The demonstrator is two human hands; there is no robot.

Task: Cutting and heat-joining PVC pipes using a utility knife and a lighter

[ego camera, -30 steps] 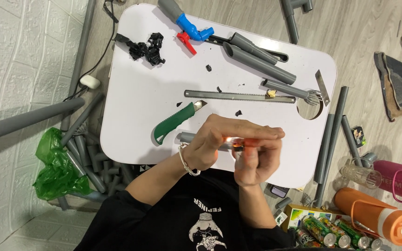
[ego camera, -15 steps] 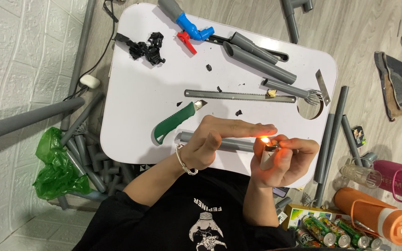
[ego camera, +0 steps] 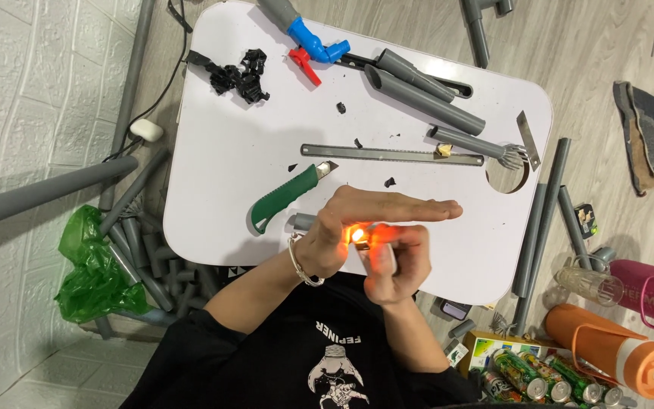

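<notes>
Head view, looking straight down on a white counter [ego camera: 228,151] with rounded corners, floor of grey planks around it.

Hands:
- Right hand [ego camera: 391,261]: grip closed around a small lighter [ego camera: 362,242], thumb on top, flame lit and glowing orange at the lighter's head. Held just above the near edge of the counter.
- Left hand [ego camera: 365,220]: fingers stretched flat and pressed together, pointing right, cupped over the flame; it grips a short grey pipe [ego camera: 304,222], whose end shows at the left of the palm. A silver bracelet [ego camera: 300,265] sits on the wrist.

On the counter:
- Green utility knife [ego camera: 285,197], blade out, just beyond the left hand.
- Long hacksaw blade [ego camera: 391,155], lying across the middle.
- Grey pipe lengths [ego camera: 425,91], laid slantwise at the far right.
- Blue pipe fitting [ego camera: 316,42] with a red valve handle [ego camera: 304,64], at the far edge.
- Heap of black scraps [ego camera: 240,76], far left; smaller black bits scattered about the middle.
- Round hole [ego camera: 509,170] in the counter, right side.

On the floor:
- Green plastic bag [ego camera: 96,269] and a pile of grey pipe offcuts [ego camera: 153,261], left.
- Orange bottle [ego camera: 618,352], pink bottle [ego camera: 649,288] and a row of green cans [ego camera: 550,379], lower right.
- Two grey pipes [ego camera: 539,223] leaning beside the counter's right edge.
</notes>
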